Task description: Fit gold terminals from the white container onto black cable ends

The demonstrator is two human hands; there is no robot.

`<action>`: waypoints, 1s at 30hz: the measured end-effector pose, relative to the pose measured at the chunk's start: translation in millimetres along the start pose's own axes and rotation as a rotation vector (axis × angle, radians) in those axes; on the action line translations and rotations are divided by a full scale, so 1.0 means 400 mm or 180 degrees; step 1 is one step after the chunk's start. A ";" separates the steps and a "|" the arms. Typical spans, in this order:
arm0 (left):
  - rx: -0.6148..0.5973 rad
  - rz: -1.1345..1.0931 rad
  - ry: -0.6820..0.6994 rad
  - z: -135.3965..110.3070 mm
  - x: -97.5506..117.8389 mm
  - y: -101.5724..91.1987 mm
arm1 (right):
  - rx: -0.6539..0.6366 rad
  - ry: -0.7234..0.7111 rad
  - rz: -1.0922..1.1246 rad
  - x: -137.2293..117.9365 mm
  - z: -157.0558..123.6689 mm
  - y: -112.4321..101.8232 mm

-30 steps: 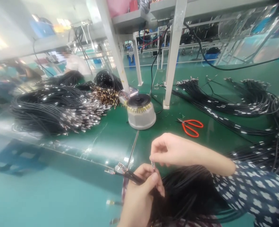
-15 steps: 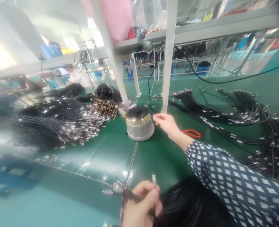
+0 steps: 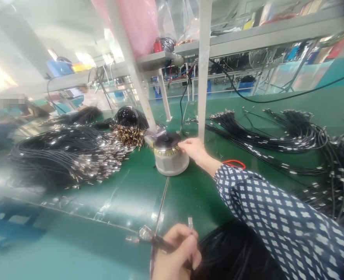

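The green worktable (image 3: pixel 133 190) runs out ahead of me. Over my lap lies a heap of black cables (image 3: pixel 241 252), blurred into one dark mass and cut off by the bottom edge. Past it, on the table, stands the round dispenser (image 3: pixel 172 165): pale grey, many-sided body, black disc on top, short yellow strips (image 3: pixel 166 153) ringing its upper edge. My right hand (image 3: pixel 193 149) is at that edge, thumb and fingers pinched together; I cannot tell whether they grip anything. My left hand (image 3: pixel 177 252), low in front of me, is curled around a bunch of thin cables (image 3: pixel 166 245), their silvery plugs poking out leftward, too smeared to count. One metal-tipped plug (image 3: pixel 190 223) sticks up from my fingers. My right arm covers most of a red-handled tool (image 3: pixel 233 161).
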State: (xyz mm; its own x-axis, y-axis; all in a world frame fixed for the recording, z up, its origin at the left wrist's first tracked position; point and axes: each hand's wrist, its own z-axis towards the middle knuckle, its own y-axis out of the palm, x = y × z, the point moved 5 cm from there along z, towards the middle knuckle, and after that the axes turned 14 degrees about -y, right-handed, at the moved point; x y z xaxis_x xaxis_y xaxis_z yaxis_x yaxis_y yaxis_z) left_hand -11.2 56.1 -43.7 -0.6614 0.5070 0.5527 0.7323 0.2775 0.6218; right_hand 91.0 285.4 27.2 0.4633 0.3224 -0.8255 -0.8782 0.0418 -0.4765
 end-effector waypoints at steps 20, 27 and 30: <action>-0.0019 0.0129 0.0156 -0.008 -0.001 0.002 | 0.0367 -0.0453 -0.0339 -0.017 -0.013 -0.015; 0.0035 0.0148 0.0095 -0.011 -0.005 -0.004 | -0.0015 -0.1175 -0.0202 -0.120 -0.080 -0.023; 0.0003 0.0073 0.0095 -0.015 -0.007 -0.004 | -0.0565 -0.1227 0.0172 -0.137 -0.166 -0.040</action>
State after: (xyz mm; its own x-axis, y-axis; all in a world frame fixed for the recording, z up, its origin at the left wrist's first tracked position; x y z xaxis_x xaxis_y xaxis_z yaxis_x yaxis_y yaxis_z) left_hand -11.2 49.5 -43.1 -0.6490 0.4886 0.5831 0.7475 0.2668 0.6084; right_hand 87.6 204.5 60.0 0.3092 0.6511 -0.6932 -0.8501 -0.1375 -0.5083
